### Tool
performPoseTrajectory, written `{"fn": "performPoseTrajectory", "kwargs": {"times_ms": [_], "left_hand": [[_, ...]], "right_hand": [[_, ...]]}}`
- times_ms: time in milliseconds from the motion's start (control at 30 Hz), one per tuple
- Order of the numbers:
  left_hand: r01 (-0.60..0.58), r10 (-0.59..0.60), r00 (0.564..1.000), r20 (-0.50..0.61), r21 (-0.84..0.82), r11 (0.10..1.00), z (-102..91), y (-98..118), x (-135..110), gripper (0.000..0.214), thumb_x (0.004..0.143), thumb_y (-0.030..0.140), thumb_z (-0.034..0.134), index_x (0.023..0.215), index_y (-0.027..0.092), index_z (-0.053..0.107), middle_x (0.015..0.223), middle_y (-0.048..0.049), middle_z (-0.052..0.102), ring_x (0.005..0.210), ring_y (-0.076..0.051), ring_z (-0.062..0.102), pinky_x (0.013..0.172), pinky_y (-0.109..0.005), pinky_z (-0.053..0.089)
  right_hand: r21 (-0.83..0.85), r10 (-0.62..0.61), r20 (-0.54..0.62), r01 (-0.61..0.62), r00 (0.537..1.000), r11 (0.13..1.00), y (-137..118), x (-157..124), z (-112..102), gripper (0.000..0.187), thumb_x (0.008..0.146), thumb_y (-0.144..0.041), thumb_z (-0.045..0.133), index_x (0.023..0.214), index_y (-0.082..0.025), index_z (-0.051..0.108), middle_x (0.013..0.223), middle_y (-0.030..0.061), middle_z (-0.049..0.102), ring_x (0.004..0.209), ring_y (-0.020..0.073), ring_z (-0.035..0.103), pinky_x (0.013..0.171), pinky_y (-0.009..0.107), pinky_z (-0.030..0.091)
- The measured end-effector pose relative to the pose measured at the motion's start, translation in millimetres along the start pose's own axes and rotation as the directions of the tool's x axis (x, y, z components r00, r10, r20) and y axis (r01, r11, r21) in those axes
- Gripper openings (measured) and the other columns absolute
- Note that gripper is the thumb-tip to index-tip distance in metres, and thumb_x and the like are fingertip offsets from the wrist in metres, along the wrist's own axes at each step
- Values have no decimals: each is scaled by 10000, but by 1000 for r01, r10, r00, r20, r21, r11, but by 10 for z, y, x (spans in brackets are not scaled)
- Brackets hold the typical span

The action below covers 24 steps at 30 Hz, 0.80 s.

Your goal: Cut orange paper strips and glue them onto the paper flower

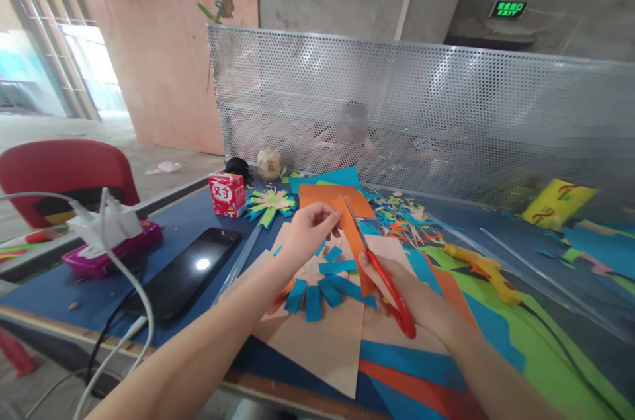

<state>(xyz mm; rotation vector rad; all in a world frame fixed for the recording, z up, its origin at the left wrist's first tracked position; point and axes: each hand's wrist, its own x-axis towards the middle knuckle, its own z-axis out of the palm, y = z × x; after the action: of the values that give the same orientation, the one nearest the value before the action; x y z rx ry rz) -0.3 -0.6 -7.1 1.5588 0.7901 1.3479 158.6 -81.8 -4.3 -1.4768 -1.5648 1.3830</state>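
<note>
Orange, the paper strip (pixel 353 238) runs away from us near the front edge of the bench (pixel 44 294). Our left hand (pixel 307 231) pinches its far end, and our right hand (pixel 421 304) grips red scissors (pixel 384 278) along its right side.

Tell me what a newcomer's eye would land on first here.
In the centre, the right hand holds red-handled scissors with the blades against an orange paper strip, which the left hand pinches near its top. Just below lies a fan of blue paper strips on a tan sheet. At the back, a perforated metal screen spans the view.
</note>
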Motion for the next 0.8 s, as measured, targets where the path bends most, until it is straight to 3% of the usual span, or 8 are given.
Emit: {"fn": "performPoseTrajectory", "kwargs": {"times_ms": [433,633,800], "left_hand": [[-13,9,998,67,49,999,-7,-44,0,212,746,338,531,635,161,499,500,20,545,437,-80,495,446,-206,392],[16,-25,995,93,92,996,-6,-53,-8,222,744,351,529,631,163,493,492,13,556,423,-79,482,435,-203,391],[16,-26,995,95,105,994,6,-42,-15,229,740,352,530,617,162,500,490,12,557,415,-75,481,427,-197,385]], "right_hand": [[45,12,-6,-12,1000,999,22,-7,-19,421,727,-629,391,654,-216,405,484,-57,391,433,89,395,447,212,351],[-15,-83,-10,83,996,996,-16,2,-21,420,752,-611,370,641,-209,415,524,-52,424,455,82,397,460,207,341],[51,-3,-16,4,1000,999,-6,-19,-4,440,727,-643,374,647,-212,413,476,-58,418,422,88,417,427,207,355]]}}
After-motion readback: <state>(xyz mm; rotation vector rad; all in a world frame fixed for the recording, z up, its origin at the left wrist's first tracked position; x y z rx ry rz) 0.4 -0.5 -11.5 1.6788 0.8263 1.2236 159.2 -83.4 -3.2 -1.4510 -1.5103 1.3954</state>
